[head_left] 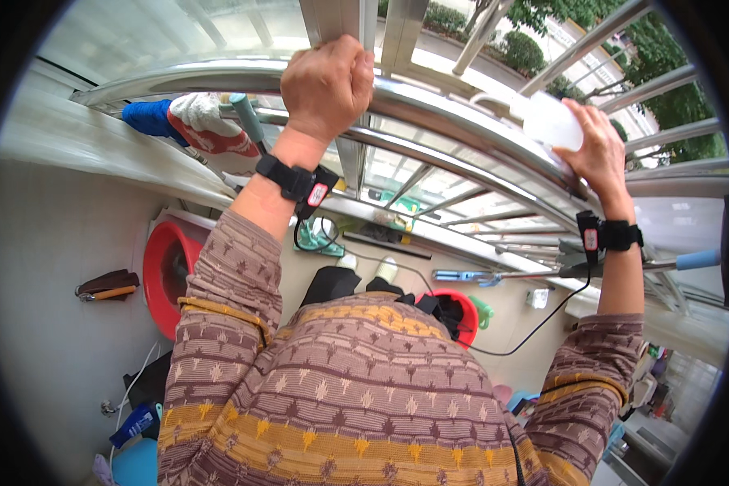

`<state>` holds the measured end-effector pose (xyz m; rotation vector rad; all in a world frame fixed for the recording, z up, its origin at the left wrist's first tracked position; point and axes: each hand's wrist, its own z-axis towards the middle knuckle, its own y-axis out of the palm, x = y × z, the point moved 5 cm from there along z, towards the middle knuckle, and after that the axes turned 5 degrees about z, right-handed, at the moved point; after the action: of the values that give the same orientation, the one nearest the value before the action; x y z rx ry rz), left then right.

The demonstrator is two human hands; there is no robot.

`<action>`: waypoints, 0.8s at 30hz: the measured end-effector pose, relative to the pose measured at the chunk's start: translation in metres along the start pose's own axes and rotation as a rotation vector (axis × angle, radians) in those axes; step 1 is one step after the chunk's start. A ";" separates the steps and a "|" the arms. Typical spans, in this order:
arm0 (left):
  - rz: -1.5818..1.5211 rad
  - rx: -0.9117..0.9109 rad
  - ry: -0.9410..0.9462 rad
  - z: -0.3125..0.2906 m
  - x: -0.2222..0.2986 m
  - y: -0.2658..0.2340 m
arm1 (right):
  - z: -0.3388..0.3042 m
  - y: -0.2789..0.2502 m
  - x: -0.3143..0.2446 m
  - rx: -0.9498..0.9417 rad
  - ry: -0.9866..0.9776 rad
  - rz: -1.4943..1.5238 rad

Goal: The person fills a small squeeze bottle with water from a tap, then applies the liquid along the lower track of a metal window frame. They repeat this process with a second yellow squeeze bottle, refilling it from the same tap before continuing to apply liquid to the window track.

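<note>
Along the curved, shiny metal rail (429, 109): left hand (326, 87), clenched, any contents hidden; right hand (598, 152), grasping one rounded white plastic bottle (553, 123), long axis roughly crosswise, narrow end towards the left hand, well apart. Beyond: grey metal window bars (664, 85).

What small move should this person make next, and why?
Probably ease the white container a little inward: the right hand alone holds it, out by the metal rail and outer bars, while the left hand is closed at the rail.
</note>
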<state>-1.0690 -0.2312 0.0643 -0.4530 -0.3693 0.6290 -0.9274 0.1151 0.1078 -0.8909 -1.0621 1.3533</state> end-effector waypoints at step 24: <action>0.120 -0.004 0.037 0.000 0.004 -0.004 | 0.003 -0.001 -0.003 0.010 -0.019 -0.018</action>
<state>-1.0639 -0.2319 0.0671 -0.4931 -0.3099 0.7352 -0.9298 0.1115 0.1097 -0.8611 -1.0746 1.3536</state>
